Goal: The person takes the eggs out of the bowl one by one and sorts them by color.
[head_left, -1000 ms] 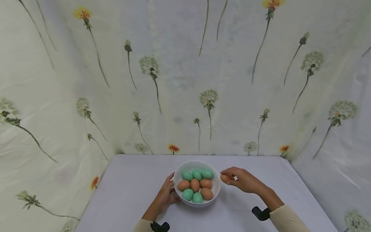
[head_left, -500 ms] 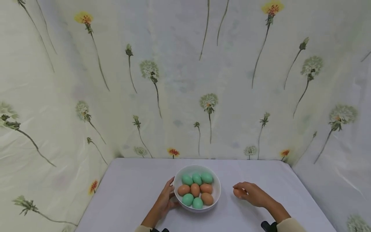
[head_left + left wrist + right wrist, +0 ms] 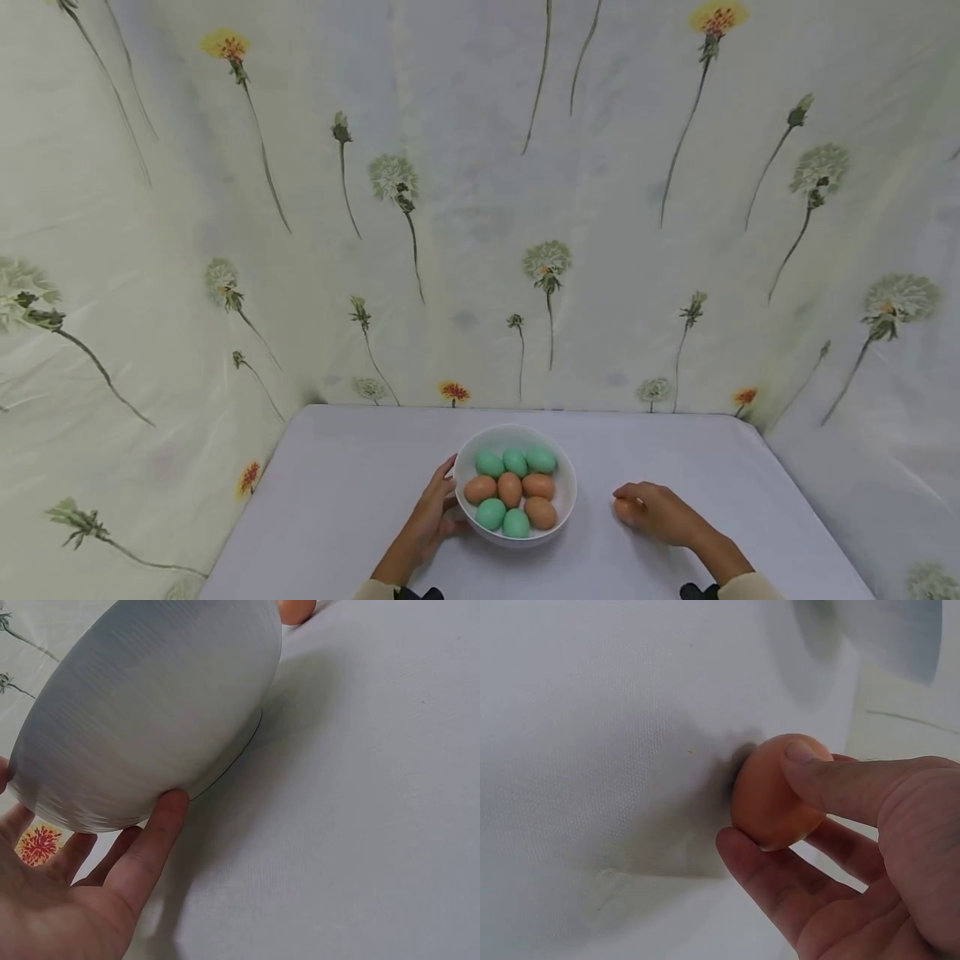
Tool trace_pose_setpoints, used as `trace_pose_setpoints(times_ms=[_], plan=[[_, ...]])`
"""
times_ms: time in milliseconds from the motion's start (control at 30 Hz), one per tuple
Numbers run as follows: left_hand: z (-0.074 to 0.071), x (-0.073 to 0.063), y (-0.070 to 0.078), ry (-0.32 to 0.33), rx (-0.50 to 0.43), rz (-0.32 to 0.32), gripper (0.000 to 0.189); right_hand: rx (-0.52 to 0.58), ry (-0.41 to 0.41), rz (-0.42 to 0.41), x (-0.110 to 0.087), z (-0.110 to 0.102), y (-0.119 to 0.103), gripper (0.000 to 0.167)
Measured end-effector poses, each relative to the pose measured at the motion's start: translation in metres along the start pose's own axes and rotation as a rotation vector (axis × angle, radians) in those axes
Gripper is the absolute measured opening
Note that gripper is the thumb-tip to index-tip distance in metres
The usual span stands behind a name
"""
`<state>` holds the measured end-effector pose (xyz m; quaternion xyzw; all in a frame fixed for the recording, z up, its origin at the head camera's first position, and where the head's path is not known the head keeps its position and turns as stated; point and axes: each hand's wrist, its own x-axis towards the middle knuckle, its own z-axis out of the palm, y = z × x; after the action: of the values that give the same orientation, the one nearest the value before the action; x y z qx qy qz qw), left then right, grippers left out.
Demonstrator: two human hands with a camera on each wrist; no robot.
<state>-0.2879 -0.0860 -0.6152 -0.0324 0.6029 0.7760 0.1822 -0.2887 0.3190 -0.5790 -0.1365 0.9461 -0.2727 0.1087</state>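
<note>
Brown egg (image 3: pixel 765 799) pinched low, right of the bowl!

And look at that hold: the right hand (image 3: pixel 660 512) has its thumb on one side of the shell and fingers on the other, a grip that probably stops so round a thing rolling off. It's down by the white table (image 3: pixel 337 475), though whether shell meets cloth I can't tell. Over on the other side, the left hand (image 3: pixel 429 518) is clasped round the flank of the white bowl (image 3: pixel 157 712), presumably to steady it. Inside sit five green eggs (image 3: pixel 540 459) and four other brown eggs (image 3: pixel 540 512). Our egg? Smooth, orange-brown, softly shaded, no crack showing.
</note>
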Motion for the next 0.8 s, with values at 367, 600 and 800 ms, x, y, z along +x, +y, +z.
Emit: trace_pose_setpoints(times_ms=[367,600,800], plan=[[-0.001,-0.007,-0.018,0.038,-0.021,-0.044,0.059,-0.009,-0.026,-0.060,-0.012,0.013,0.011,0.034],[-0.002,0.000,-0.006,0.017,0.000,-0.007,0.057,-0.069,0.023,-0.071,-0.008,0.004,0.005,0.044],[-0.001,0.004,0.000,0.018,0.010,-0.013,0.056,-0.047,0.031,-0.037,-0.005,-0.011,0.001,0.051]])
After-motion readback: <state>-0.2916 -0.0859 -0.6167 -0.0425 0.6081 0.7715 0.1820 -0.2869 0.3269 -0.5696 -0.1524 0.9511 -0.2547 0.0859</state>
